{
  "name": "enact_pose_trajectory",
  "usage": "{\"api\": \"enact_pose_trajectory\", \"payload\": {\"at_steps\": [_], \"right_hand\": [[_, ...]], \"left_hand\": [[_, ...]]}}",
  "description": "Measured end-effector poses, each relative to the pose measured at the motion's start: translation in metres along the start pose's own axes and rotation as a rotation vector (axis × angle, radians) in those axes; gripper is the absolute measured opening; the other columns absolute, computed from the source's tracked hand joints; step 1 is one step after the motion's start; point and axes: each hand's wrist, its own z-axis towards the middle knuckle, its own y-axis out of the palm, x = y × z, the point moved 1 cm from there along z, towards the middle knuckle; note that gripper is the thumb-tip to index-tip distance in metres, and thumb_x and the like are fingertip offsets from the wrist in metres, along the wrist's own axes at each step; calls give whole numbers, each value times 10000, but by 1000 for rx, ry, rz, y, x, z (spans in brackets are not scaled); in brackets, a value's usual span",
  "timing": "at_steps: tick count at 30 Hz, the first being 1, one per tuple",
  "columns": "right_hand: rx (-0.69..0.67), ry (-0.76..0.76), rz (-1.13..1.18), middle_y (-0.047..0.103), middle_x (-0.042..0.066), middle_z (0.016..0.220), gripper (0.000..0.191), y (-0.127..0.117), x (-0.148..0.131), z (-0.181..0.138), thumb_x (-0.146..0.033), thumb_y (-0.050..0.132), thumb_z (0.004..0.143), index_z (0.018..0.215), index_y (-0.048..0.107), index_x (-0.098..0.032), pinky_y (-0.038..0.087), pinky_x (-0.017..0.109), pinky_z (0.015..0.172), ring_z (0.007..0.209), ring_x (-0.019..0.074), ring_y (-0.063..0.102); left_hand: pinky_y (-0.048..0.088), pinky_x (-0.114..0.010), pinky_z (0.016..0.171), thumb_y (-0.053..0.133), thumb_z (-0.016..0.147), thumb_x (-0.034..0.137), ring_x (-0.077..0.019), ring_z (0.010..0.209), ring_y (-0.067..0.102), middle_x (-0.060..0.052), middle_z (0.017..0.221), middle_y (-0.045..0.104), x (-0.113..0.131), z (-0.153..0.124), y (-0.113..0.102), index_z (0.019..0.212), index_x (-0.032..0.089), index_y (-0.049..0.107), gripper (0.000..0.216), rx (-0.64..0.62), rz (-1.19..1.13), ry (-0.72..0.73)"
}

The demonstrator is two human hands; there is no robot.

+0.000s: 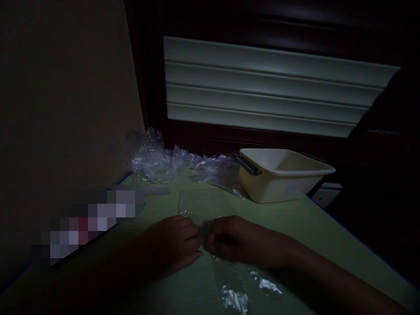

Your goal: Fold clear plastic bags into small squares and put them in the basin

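A thin clear plastic bag [206, 201] lies flat on the green table, reaching beyond both hands and back toward the front edge. My left hand [177, 245] rests over its left side, fingers curled and pressed together on the plastic. Close beside it, my right hand [236, 240] is closed in a pinch on the bag's middle. The fingertips of the two hands almost meet. Dim light hides exactly how the film is gripped. Shiny crinkled plastic [234, 299] shows below my right hand.
Crumpled clear plastic [154, 157] is heaped at the back left, spreading toward a cream plastic bin [278, 186] with dark handles. A pixelated item [95, 223] lies at the left edge. A white box [326, 194] sits beyond the right edge. A wall and slatted panel [262, 87] bound the table.
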Motion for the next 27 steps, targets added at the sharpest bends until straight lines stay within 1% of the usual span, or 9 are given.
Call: {"api": "enact_pose_trajectory", "payload": {"at_steps": [4, 6, 9, 14, 16, 20, 22, 25, 27], "right_hand": [[123, 47, -71, 584, 15, 774, 91, 0, 1, 2, -114, 514, 828, 850, 599, -141, 408, 209, 615, 682, 122, 533], [136, 74, -118, 588, 23, 780, 83, -2, 3, 2, -121, 512, 831, 853, 590, -142, 410, 215, 617, 690, 129, 536], [82, 78, -220, 600, 43, 805, 100, -6, 7, 1, -119, 503, 836, 833, 601, -138, 413, 229, 640, 712, 139, 546], [59, 222, -322, 641, 81, 795, 159, -20, 21, -3, -136, 470, 864, 830, 624, -114, 397, 249, 605, 674, 154, 560], [44, 232, -331, 652, 85, 790, 168, -25, 22, -5, -128, 474, 862, 813, 634, -109, 391, 252, 597, 667, 156, 564], [41, 230, -372, 653, 68, 788, 164, -33, 11, -12, -84, 490, 831, 806, 648, -118, 386, 247, 587, 657, 148, 559], [23, 192, -309, 651, 50, 808, 154, -35, 1, -17, -58, 512, 807, 840, 646, -128, 402, 229, 604, 681, 137, 565], [-57, 116, -203, 640, 27, 843, 199, -36, -11, -22, 2, 554, 748, 855, 640, -142, 425, 208, 654, 727, 123, 571], [-108, 99, -209, 632, 28, 869, 255, -34, -15, -23, 43, 558, 708, 865, 638, -141, 428, 207, 672, 742, 121, 567]], "left_hand": [[407, -301, 654, 582, 857, 177, -188, 754, 542, -27, 804, 603, -1, -3, 5, 812, 168, 602, 50, 41, 15, 22], [413, -297, 658, 584, 858, 181, -189, 762, 541, -33, 813, 597, -2, -4, 4, 832, 169, 615, 42, 56, 4, 7], [412, -277, 622, 605, 847, 174, -183, 740, 538, -34, 806, 597, -2, -2, 1, 849, 165, 629, 26, 47, -9, 0], [430, -280, 630, 627, 836, 177, -188, 748, 549, -40, 821, 607, -3, 0, -1, 849, 156, 624, 25, 43, -14, 11], [435, -294, 638, 634, 830, 184, -197, 752, 554, -44, 824, 610, -4, -1, 1, 851, 155, 621, 38, 58, -10, 16], [456, -326, 690, 620, 834, 174, -214, 798, 568, -53, 858, 625, -5, -2, 1, 908, 143, 612, 80, 28, -31, 19], [462, -338, 702, 594, 842, 153, -218, 806, 571, -55, 875, 633, -2, 0, -3, 961, 131, 598, 121, 15, -17, 12], [464, -330, 668, 516, 861, 90, -210, 769, 575, -59, 861, 645, 6, 6, -10, 972, 110, 590, 135, 57, 21, 15], [463, -324, 659, 481, 868, 77, -205, 758, 578, -62, 855, 651, 14, 10, -15, 947, 109, 590, 138, 94, 26, 24]]}}
